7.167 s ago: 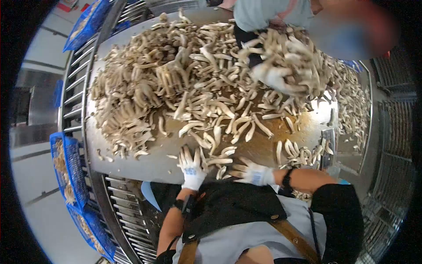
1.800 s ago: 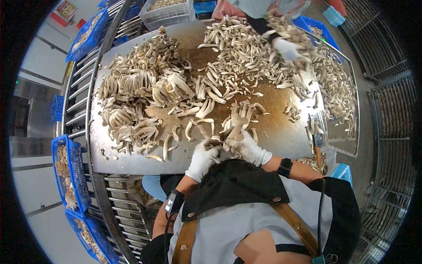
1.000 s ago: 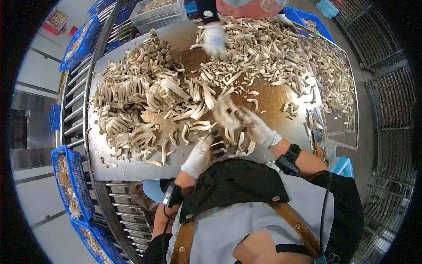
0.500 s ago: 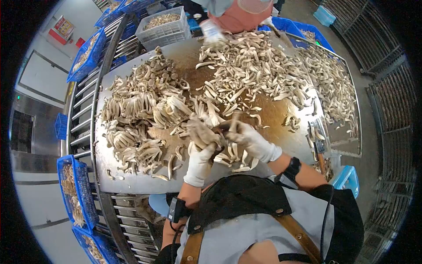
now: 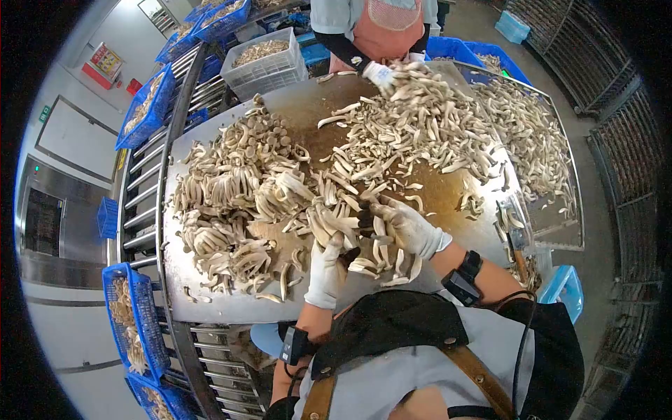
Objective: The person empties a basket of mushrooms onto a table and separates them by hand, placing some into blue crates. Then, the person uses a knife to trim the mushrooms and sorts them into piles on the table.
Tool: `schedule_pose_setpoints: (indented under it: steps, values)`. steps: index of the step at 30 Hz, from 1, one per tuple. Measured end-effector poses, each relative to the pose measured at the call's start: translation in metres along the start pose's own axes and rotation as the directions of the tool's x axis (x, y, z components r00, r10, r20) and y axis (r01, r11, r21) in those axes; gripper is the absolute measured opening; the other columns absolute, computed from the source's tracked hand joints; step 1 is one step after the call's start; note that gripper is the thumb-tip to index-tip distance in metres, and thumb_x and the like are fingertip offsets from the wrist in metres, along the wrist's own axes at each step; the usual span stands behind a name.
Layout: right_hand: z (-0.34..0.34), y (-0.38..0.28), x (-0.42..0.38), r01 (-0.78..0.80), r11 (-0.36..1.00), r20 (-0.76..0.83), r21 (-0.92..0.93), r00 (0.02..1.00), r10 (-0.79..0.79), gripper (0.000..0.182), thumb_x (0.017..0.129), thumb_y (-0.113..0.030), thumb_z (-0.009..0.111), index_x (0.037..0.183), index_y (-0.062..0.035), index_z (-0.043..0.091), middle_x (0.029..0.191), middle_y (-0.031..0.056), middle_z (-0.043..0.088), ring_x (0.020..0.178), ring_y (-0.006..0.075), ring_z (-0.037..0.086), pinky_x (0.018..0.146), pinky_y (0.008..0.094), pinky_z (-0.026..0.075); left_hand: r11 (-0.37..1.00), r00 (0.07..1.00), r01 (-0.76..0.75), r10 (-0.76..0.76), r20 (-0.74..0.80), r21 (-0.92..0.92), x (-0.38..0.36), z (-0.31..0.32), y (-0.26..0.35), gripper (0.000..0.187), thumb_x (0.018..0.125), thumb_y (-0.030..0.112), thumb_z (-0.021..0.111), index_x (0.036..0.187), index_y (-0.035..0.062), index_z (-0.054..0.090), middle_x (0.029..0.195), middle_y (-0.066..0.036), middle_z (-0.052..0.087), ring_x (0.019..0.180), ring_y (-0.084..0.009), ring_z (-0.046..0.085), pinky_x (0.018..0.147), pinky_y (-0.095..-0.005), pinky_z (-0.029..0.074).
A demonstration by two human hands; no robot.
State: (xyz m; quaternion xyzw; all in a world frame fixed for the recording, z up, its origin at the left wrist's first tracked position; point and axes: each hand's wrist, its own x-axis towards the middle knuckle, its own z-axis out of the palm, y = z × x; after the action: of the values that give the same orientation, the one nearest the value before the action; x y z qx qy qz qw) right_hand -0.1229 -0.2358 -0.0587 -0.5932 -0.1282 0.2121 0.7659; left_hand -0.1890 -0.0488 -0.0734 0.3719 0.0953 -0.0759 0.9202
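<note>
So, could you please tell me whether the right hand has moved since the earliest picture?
Yes: the right hand was by the near edge of the table then; now it is farther in, toward the middle.

Left hand (image 5: 325, 271), right hand (image 5: 414, 231) apparently curled

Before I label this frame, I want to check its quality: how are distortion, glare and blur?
Head view: lens distortion bows the metal rail at left, with black filling the corners; head view: pale glare shows on the metal table near its left and right edges; head view: the mushrooms by the co-worker's hand look slightly smeared, while the left hand is fairly crisp.
</note>
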Motion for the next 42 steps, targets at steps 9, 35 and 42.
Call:
schedule_pose_setpoints:
  steps: [9,35,42]
  values:
    - [-0.013,-0.016,-0.045,-0.262,0.928,-0.165,-0.266,0.961,0.224,0.033,0.092,-0.011,0.057,0.122,-0.0003,0.055,0.095,0.0110,0.063,0.091,0.0183,0.060,0.081,0.0325,0.049,0.963,0.998,-0.064,0.057,0.034,0.261,-0.016,-0.033,-0.020,0.048,0.092,0.015,0.063,0.137,0.0098,0.045,0.120,-0.005,0.058,0.108,-0.0175,0.056,0.096,-0.0350,0.048]
    - [-0.007,-0.285,-0.170,0.417,-0.137,0.383,-0.898,0.592,-0.709,0.036,0.076,-0.023,0.064,0.108,-0.0079,0.063,0.101,0.0081,0.063,0.085,0.0232,0.062,0.069,0.0365,0.050,0.955,0.987,0.147,-0.126,-0.098,0.259,-0.022,-0.038,-0.009,0.033,0.095,0.009,0.057,0.128,0.0028,0.054,0.111,-0.008,0.060,0.098,-0.0164,0.058,0.088,-0.0292,0.050]
    - [-0.024,-0.301,-0.169,0.418,-0.168,0.417,-0.893,0.624,-0.661,0.037,0.076,-0.024,0.065,0.109,-0.0073,0.062,0.102,0.0091,0.062,0.087,0.0239,0.061,0.071,0.0366,0.050,0.961,0.976,0.191,-0.165,-0.140,0.198,0.000,-0.067,-0.028,0.029,0.095,0.007,0.056,0.124,0.0027,0.056,0.104,-0.008,0.062,0.093,-0.0171,0.059,0.086,-0.0292,0.051]
